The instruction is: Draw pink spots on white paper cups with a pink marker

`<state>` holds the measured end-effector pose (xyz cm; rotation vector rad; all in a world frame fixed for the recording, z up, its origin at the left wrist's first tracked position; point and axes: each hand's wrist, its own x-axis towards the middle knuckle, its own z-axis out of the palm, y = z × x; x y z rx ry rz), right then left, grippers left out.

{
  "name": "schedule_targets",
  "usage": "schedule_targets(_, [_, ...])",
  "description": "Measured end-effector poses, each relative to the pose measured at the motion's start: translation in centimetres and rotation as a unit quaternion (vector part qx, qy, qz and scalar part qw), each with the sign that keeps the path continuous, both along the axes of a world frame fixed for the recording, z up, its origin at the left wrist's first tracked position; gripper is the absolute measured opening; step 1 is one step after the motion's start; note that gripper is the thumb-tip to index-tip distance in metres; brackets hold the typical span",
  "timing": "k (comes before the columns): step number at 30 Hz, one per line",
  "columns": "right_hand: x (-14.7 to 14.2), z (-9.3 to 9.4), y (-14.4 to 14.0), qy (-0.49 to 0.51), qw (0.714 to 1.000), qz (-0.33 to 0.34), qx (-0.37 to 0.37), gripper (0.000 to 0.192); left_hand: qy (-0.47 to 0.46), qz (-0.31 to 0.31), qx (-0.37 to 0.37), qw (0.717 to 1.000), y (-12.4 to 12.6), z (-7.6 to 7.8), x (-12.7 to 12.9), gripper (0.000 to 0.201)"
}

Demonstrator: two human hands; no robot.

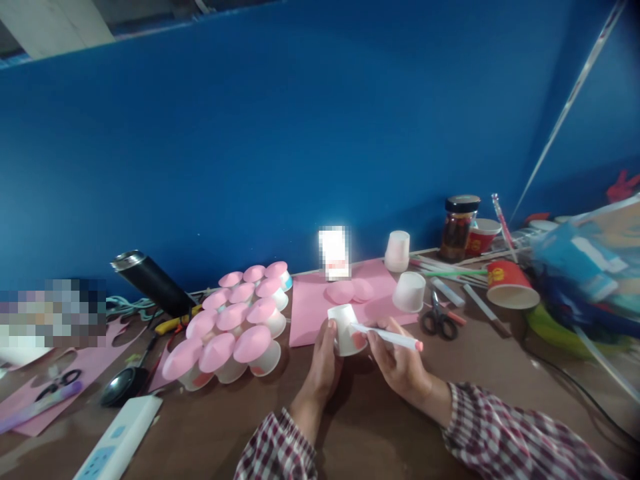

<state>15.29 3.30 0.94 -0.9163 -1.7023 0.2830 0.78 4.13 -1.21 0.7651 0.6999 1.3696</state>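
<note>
Tabletop: brown table (370, 427) up close, and a white power strip (123, 433) runs in at the near left.
Left grip: here's the left hand (324, 360), fingers wrapped on a white cup (343, 337), just above the table.
Right grip: the right hand (400, 363) pinches a marker (393, 338), tip right at the cup's side!
Left of the hands: rows of cups under pink cones (253, 343), a dark mouse (123, 387) beyond the strip.
Mid-table: pink sheet (305, 320), pink discs (341, 292) on it, scissors (440, 325) off to the right.
Far edge: a black flask (155, 283) leans left; a dark-lidded jar (455, 233) stands right.
Backdrop: blue wall (320, 133), right across the table's back.
</note>
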Motion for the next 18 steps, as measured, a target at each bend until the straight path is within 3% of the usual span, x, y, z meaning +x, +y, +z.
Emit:
schedule_targets(13, [-0.13, 0.16, -0.2, -0.006, 0.997, 0.048, -0.063, 0.011, 0.028, -0.005, 0.017, 0.999, -0.17, -0.09, -0.11, 0.026])
schedule_targets(18, [-0.14, 0.15, -0.06, -0.001, 0.997, 0.05, -0.053, 0.012, 0.031, -0.009, 0.02, 0.999, -0.17, -0.09, -0.11, 0.026])
